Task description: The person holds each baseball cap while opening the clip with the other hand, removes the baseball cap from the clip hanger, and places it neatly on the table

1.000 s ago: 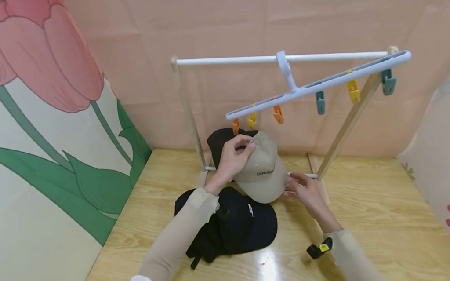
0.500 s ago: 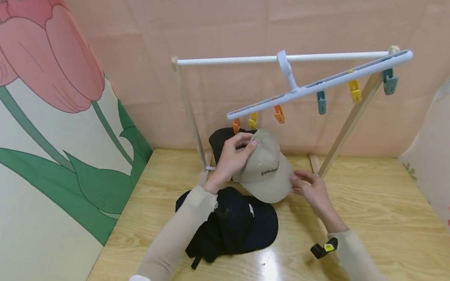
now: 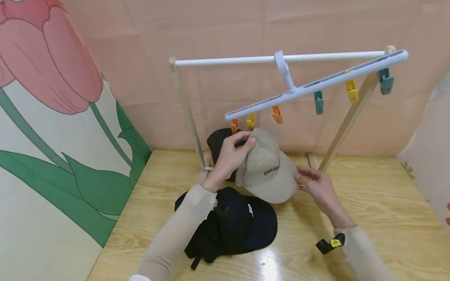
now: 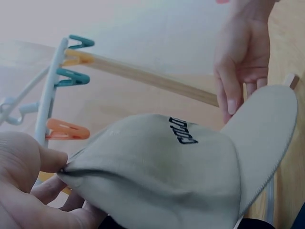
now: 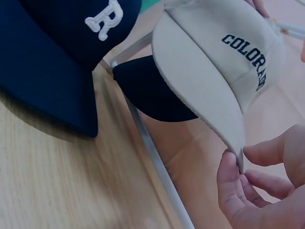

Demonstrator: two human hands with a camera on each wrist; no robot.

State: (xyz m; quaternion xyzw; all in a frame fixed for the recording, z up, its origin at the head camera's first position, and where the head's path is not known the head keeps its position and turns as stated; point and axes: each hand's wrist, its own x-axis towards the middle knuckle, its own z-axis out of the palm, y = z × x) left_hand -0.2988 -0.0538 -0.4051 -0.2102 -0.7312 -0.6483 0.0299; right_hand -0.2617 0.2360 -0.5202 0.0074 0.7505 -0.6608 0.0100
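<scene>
A beige baseball cap (image 3: 263,161) with dark COLORADO lettering is held up between my hands below the hanger. My left hand (image 3: 229,158) pinches the top of its crown between thumb and fingers, also plain in the left wrist view. At the brim's edge, my right hand (image 5: 267,181) pinches the cloth with thumb and fingertips. Behind the beige cap is a black cap (image 3: 218,141), mostly hidden; its dark brim (image 5: 152,90) shows in the right wrist view. A navy cap (image 3: 238,221) with a white R lies on the table, nearer to me.
A pale blue hanger (image 3: 316,84) hangs slanted from the white rod (image 3: 231,60) of a wooden-legged rack. Orange, yellow and teal clips line it; an orange clip (image 3: 234,126) is close above my left hand. The wooden table (image 3: 381,223) extends to the right.
My right hand has moved to the right, and the beige cap's brim has shifted right with it. My left hand keeps its grip on the crown, almost in place.
</scene>
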